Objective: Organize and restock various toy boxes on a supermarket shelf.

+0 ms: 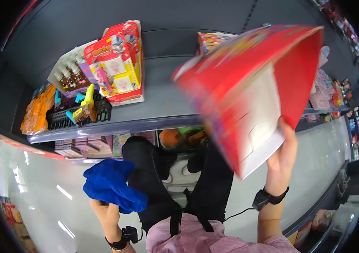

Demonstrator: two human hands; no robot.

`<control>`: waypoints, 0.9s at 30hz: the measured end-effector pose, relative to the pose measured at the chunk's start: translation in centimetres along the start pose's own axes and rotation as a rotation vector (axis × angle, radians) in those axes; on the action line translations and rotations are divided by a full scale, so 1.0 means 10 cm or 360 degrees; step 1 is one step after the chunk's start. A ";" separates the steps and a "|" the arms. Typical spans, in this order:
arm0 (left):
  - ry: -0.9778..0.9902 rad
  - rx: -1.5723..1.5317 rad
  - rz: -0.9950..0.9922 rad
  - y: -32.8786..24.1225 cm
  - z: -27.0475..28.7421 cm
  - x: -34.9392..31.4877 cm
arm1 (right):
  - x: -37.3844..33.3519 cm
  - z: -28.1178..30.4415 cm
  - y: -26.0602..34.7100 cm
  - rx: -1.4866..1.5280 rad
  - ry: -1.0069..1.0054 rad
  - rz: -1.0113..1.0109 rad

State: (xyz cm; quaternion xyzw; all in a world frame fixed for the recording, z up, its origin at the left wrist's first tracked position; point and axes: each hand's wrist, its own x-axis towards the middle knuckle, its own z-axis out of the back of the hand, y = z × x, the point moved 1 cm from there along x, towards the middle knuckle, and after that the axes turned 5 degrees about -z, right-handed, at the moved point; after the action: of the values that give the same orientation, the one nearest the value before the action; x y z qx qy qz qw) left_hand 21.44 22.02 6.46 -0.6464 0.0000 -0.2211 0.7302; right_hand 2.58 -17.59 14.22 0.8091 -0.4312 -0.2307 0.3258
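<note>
The person's right hand is clamped on 1 lower edge of a red-and-white cardboard box, raised and tilted before a dark grey metal shelf. The left hand is closed around a soft, royal-blue fabric cloth, low beside the knee. With only 1 hand at its edge, the box could twist or slip; the thin board might crease under the thumb. A wide swing leftward could knock the red-and-yellow cardboard display carton. Motion blur hides whether the box holds anything that might spill.
</note>
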 end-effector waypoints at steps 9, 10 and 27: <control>0.0002 -0.0043 0.0050 0.11 0.00 -0.06 | 0.43 0.30 1.17 0.0404 -0.0247 0.0426; 0.0001 -0.0046 0.0048 0.11 0.02 -0.07 | 0.50 0.35 1.21 0.0363 -0.0212 0.0465; -0.0010 -0.0053 0.0154 0.09 0.02 -0.09 | 0.83 0.33 1.17 0.0346 -0.0001 0.0217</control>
State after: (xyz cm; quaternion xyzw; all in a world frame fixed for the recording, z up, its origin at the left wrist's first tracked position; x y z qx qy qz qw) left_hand 20.96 22.61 5.34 -0.6585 0.0327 -0.1837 0.7291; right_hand -1.66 -30.55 19.69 0.8085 -0.5077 -0.1602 0.2507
